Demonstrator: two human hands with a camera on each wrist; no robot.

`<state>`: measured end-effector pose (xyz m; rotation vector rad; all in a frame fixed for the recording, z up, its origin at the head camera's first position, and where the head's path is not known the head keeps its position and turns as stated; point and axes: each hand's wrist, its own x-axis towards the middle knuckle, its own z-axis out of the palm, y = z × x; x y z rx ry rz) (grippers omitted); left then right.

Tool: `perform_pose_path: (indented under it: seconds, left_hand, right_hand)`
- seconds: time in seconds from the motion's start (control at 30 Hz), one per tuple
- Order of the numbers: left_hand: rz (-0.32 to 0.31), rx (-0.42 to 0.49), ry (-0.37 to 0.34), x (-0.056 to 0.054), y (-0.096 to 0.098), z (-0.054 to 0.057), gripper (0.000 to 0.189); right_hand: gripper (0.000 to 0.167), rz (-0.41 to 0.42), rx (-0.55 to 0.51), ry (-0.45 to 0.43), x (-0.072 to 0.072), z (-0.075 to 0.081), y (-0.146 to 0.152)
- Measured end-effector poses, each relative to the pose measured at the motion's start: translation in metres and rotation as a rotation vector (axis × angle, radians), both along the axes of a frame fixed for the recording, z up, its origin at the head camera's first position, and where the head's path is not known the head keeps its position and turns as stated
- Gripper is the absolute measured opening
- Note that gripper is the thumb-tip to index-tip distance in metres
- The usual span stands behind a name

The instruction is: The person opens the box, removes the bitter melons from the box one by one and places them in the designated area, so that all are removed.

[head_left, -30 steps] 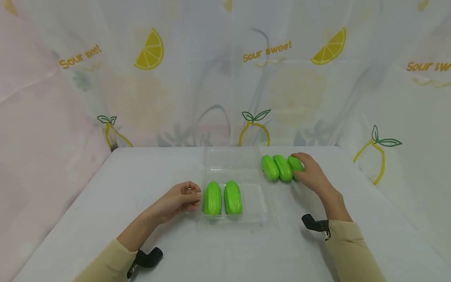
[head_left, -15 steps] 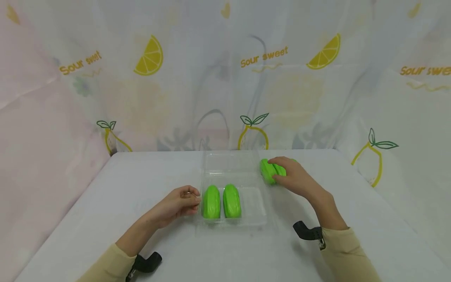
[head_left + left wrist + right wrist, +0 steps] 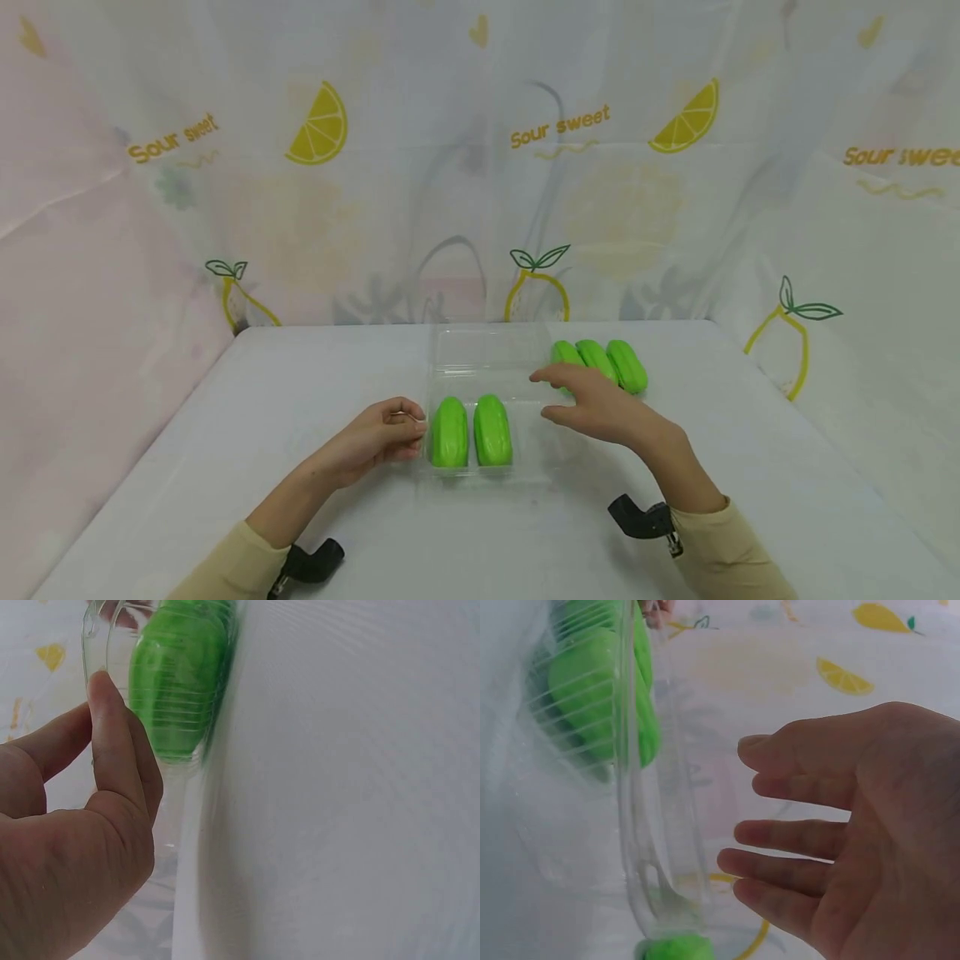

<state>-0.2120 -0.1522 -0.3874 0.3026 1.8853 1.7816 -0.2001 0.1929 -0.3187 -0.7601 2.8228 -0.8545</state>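
My left hand [image 3: 375, 442] pinches the left rim of a clear plastic clamshell box [image 3: 487, 348] lying with its lid back; the left wrist view shows the thumb at the rim. Inside the box lie two glossy green oblong pieces, ribbed like small cucumbers: one on the left [image 3: 450, 432] and one beside it [image 3: 492, 430]. My right hand [image 3: 607, 408] hovers over the box's right side with fingers spread and nothing in them. In the right wrist view the right fingers [image 3: 780, 870] are apart from the box wall.
A row of three similar green pieces [image 3: 627, 367] lies on the white table [image 3: 315, 367] at the back right, partly hidden by the right hand. A lemon-print curtain [image 3: 420, 200] stands behind the table's far edge.
My right hand has moved left and nearer from the row of green pieces to over the box, with nothing in it. The left hand has stayed at the rim.
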Motion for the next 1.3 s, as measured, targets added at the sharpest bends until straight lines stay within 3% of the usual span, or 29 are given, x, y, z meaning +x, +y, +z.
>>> perform_pose_path:
  seconds: [0.17, 0.57, 1.3]
  left_hand:
    - [-0.002, -0.001, -0.002, 0.0, -0.001, -0.001, 0.03]
    - [-0.01, 0.019, 0.001, -0.001, 0.0, 0.001, 0.03]
    - [-0.013, 0.022, 0.003, 0.0, -0.001, 0.0, 0.03]
  right_hand:
    - [0.047, 0.045, 0.025, -0.042, 0.001, -0.01, -0.013]
    - [0.047, 0.135, 0.112, -0.018, 0.002, -0.027, -0.033]
    - [0.055, 0.011, 0.007, -0.041, 0.008, -0.044, -0.06]
